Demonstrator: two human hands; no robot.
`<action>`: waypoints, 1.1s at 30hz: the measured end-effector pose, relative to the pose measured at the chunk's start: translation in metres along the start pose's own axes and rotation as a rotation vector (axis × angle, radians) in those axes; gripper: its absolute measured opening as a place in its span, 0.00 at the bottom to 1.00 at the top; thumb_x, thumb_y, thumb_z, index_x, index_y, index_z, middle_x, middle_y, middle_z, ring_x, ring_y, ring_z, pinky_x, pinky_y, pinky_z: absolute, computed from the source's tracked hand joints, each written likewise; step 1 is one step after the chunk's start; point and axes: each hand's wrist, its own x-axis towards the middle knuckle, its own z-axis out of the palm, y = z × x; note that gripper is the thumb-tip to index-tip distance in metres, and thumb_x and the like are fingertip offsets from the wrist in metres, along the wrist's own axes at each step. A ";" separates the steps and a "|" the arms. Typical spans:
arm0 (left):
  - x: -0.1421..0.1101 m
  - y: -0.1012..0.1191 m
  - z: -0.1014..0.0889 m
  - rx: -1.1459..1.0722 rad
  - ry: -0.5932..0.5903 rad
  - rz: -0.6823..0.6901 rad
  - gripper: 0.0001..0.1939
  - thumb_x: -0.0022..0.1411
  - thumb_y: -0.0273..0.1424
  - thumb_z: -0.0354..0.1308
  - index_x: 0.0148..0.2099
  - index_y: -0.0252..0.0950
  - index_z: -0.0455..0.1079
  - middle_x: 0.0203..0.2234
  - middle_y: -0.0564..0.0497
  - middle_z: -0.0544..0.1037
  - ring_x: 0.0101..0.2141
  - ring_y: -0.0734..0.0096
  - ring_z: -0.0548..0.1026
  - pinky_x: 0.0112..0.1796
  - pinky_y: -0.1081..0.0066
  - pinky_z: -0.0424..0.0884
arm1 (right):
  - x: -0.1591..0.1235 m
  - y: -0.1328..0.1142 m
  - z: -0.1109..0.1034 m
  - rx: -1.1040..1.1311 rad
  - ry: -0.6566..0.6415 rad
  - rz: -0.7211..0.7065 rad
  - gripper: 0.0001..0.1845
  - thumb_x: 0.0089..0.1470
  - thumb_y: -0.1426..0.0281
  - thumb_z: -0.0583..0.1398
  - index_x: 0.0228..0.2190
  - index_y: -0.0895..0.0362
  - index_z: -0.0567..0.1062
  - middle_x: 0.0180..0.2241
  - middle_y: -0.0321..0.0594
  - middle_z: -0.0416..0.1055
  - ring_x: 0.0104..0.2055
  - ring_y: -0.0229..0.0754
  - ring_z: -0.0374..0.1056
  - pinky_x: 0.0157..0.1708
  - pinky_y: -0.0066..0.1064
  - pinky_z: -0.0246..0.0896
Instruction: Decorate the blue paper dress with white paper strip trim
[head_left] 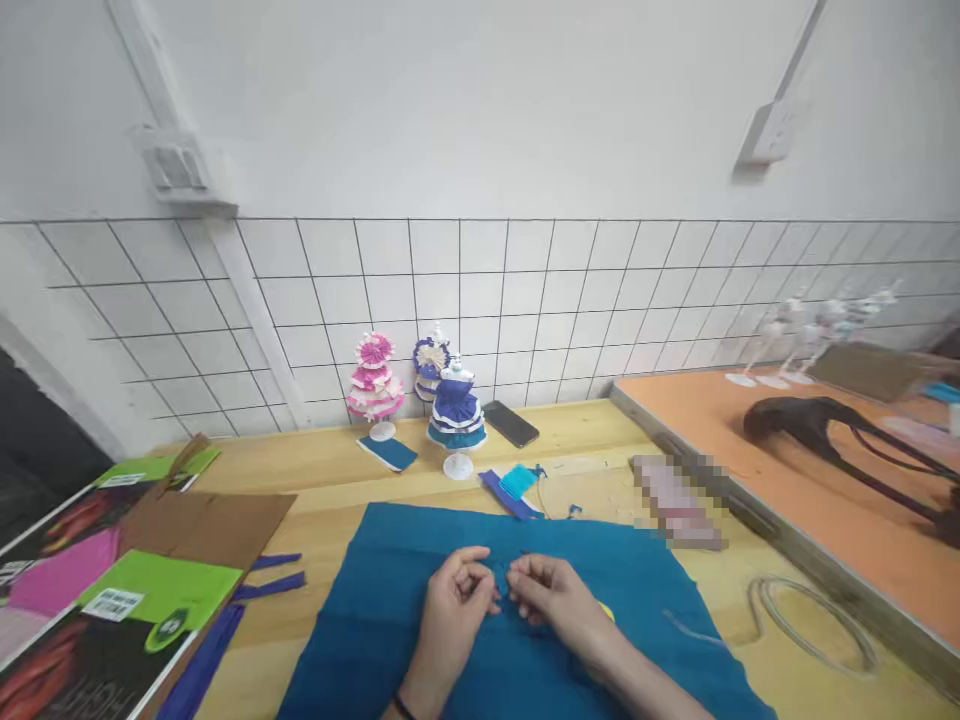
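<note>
My left hand (pixel 459 592) and my right hand (pixel 546 590) face each other over a teal cloth (pixel 390 610) spread on the table. Thumb and fingers are pinched together on both, with a small gap between the fingertips. What they hold, if anything, is too fine to make out against the cloth. A small piece of a yellow object (pixel 607 611) shows beside my right wrist, mostly hidden. Just beyond the cloth lie a bright turquoise bundle (pixel 517 481) and a purple strip (pixel 504 493).
Mini dress forms in a blue dress (pixel 456 410) and a pink dress (pixel 375 390) stand at the back, near a phone (pixel 511 424). Left are printed packages (pixel 172 600) and cardboard (pixel 202 525). A coiled cord (pixel 817 620) lies right, before a raised orange table (pixel 705 430).
</note>
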 end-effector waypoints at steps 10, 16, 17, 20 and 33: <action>-0.004 0.001 0.002 -0.032 0.000 -0.013 0.13 0.49 0.28 0.56 0.40 0.31 0.65 0.18 0.56 0.71 0.20 0.76 0.70 0.24 0.74 0.70 | 0.003 0.000 0.001 -0.021 -0.016 -0.020 0.25 0.36 0.50 0.62 0.25 0.60 0.71 0.18 0.30 0.64 0.18 0.30 0.57 0.19 0.23 0.51; -0.005 0.002 0.002 -0.009 -0.012 -0.033 0.13 0.50 0.29 0.56 0.40 0.31 0.65 0.19 0.54 0.71 0.23 0.73 0.71 0.24 0.73 0.70 | 0.007 0.005 0.000 -0.025 -0.012 -0.039 0.26 0.34 0.49 0.62 0.24 0.61 0.69 0.16 0.30 0.63 0.17 0.30 0.55 0.19 0.24 0.51; -0.005 0.003 0.002 -0.003 -0.011 -0.039 0.14 0.51 0.30 0.56 0.41 0.30 0.65 0.19 0.54 0.71 0.22 0.73 0.71 0.24 0.73 0.70 | 0.007 0.006 0.000 -0.026 -0.013 -0.041 0.27 0.34 0.49 0.62 0.24 0.61 0.69 0.16 0.30 0.63 0.17 0.30 0.56 0.19 0.24 0.51; -0.006 0.005 0.003 0.011 -0.009 -0.053 0.14 0.51 0.30 0.56 0.41 0.30 0.65 0.19 0.54 0.71 0.22 0.74 0.70 0.23 0.74 0.69 | 0.008 0.007 0.000 -0.031 -0.022 -0.042 0.27 0.34 0.49 0.62 0.24 0.61 0.70 0.16 0.30 0.63 0.16 0.30 0.56 0.19 0.24 0.51; -0.004 -0.006 0.002 0.061 -0.007 -0.040 0.14 0.51 0.29 0.55 0.41 0.30 0.65 0.18 0.55 0.71 0.19 0.76 0.69 0.22 0.75 0.67 | 0.011 0.012 -0.001 -0.073 -0.025 -0.012 0.27 0.34 0.49 0.62 0.24 0.61 0.70 0.16 0.30 0.64 0.16 0.29 0.55 0.17 0.23 0.51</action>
